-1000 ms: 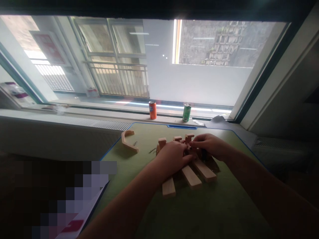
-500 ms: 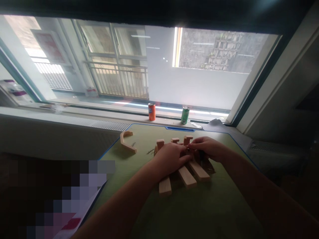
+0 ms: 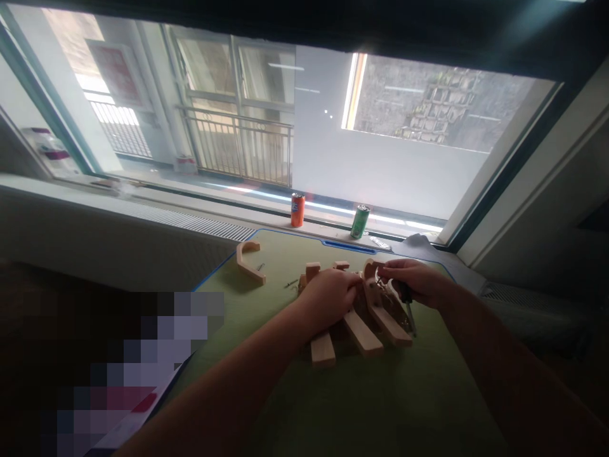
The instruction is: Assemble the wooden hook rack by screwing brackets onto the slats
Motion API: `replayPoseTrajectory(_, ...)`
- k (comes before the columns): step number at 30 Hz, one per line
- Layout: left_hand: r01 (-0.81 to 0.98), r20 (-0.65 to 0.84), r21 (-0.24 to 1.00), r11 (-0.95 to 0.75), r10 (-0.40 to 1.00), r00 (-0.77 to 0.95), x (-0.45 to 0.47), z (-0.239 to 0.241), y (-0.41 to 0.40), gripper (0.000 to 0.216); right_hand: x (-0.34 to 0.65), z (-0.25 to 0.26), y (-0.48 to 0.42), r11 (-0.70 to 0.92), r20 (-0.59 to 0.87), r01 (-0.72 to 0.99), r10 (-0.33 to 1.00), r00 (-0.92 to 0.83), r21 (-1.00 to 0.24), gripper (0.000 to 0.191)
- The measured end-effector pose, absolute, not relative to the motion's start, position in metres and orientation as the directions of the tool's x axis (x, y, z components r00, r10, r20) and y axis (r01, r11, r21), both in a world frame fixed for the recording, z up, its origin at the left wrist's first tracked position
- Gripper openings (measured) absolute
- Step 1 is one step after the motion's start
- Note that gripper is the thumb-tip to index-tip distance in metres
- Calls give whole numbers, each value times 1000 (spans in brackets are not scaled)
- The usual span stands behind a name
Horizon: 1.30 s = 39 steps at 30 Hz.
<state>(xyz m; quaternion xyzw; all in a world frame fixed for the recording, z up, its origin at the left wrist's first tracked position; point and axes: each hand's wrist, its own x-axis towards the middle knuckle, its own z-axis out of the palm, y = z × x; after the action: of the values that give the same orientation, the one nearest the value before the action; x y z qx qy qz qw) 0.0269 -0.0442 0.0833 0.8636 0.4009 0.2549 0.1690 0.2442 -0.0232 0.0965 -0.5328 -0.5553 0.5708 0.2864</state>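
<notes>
My left hand (image 3: 328, 295) lies over a group of pale wooden pieces, its fingers bent down and closed on the wood; the fingertips are partly hidden. Three flat wooden legs stick out toward me: a left one (image 3: 323, 350), a middle one (image 3: 364, 335) and a right one (image 3: 392, 328). Curved upper ends of the wood rise beyond my fingers. At the right piece, my right hand (image 3: 421, 279) is closed around a screwdriver (image 3: 408, 303), dark handle in the palm and metal shaft pointing down. Its thumb and forefinger are by the curved end.
A separate curved wooden piece (image 3: 250, 263) lies at the far left of the green table (image 3: 285, 406), with small screws near it. An orange can (image 3: 297, 210) and a green can (image 3: 360, 221) stand on the sill behind. Grey cloth (image 3: 419, 246) lies at the back right.
My right hand has moved slightly right, away from my left fingers, and the screwdriver shaft now shows. The right wooden piece is more exposed. The view has tilted a little.
</notes>
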Motion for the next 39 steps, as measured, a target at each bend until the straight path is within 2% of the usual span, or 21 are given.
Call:
replayPoseTrajectory(5, 582, 253, 504, -638, 753, 607, 27, 78, -41, 31, 260, 107, -24, -151, -289, 465, 926, -242, -873, 35)
replayPoseTrajectory(8, 592, 235, 504, -629, 759, 607, 27, 81, -44, 32, 256, 107, -25, -143, -306, 528, 923, -235, -837, 35)
replayPoseTrajectory(11, 617, 212, 497, -610, 775, 595, 27, 83, -46, 33, 245, 101, -26, -137, -294, 519, 927, -233, -843, 35)
replayPoseTrajectory(16, 606, 275, 481, -634, 765, 582, 27, 82, -46, 43, 230, 95, -29, -77, -236, 489, 933, -272, -869, 36)
replayPoseTrajectory(20, 631, 265, 477, -612, 784, 561, 27, 82, -45, 42, 225, 94, -33, -99, -266, 498, 924, -276, -861, 38)
replayPoseTrajectory(26, 639, 308, 374, -672, 740, 598, 27, 78, -42, 44, 224, 95, -34, -102, -277, 515, 921, -275, -851, 38)
replayPoseTrajectory(30, 639, 292, 365, -677, 735, 612, 28, 77, -40, 36, 224, 96, -31, -19, -182, 550, 952, -244, -835, 40)
replayPoseTrajectory(35, 618, 299, 392, -682, 730, 615, 28, 80, -41, 31, 220, 97, -30, 177, 102, 669, 983, -150, -722, 37)
replayPoseTrajectory(39, 610, 309, 401, -684, 728, 612, 27, 79, -41, 31, 219, 95, -30, 182, 88, 668, 981, -173, -721, 35)
